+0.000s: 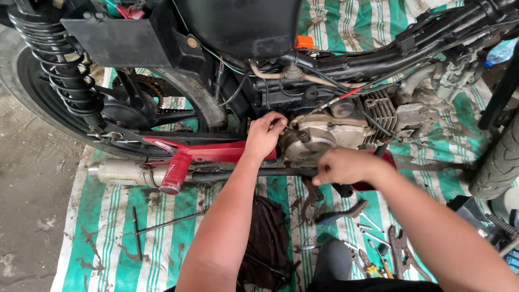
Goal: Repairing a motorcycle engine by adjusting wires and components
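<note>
— Green-and-white striped tarp [116, 238], muddy, spread over the dirt floor [32, 178] under the motorcycle [227, 65]?

— Yes. Left hand [264, 134] pinches a small part at the engine cover [316, 141]; right hand [346, 166] is closed, perhaps round a tool; pliers [403, 251] lie nearby

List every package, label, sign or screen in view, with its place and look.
No signs or screens show.
Plastic bottle: top right edge, beyond the motorcycle frame; clear bluish, only partly visible, no label can be made out.
Orange tab: top centre, under the black tank; small, rectangular, plain orange.
</note>
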